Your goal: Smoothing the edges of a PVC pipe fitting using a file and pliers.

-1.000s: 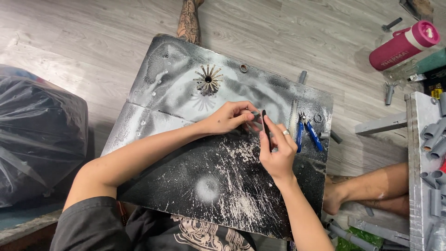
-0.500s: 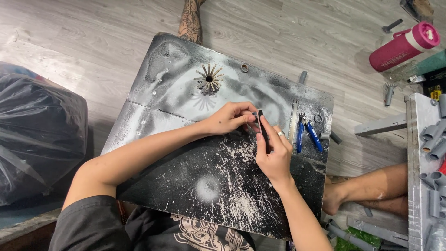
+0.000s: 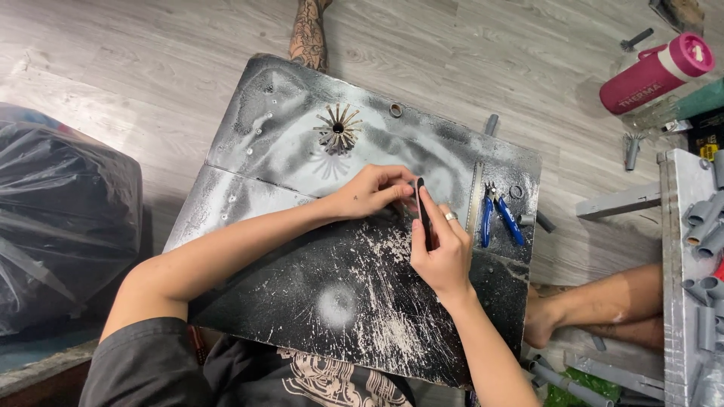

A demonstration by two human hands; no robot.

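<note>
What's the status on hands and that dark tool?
Right hand in a closed grip on slim black tool. Left hand pinching a small piece at its tip, too small to identify. Blue-handled pliers lie apart.

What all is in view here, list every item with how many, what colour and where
work board: one, black and grey sprayed, on the floor
spiked metal piece: one, grey, upper board
pliers: one, blue-handled, right board edge
dark slim tool: one, black, in the right hand
bottle: one, pink, top right floor
plastic bag: one, black, left
pipe fittings: several, grey, right rack
left hand: pressing the board beside the tool tip
right hand: ringed, gripping the tool
</note>
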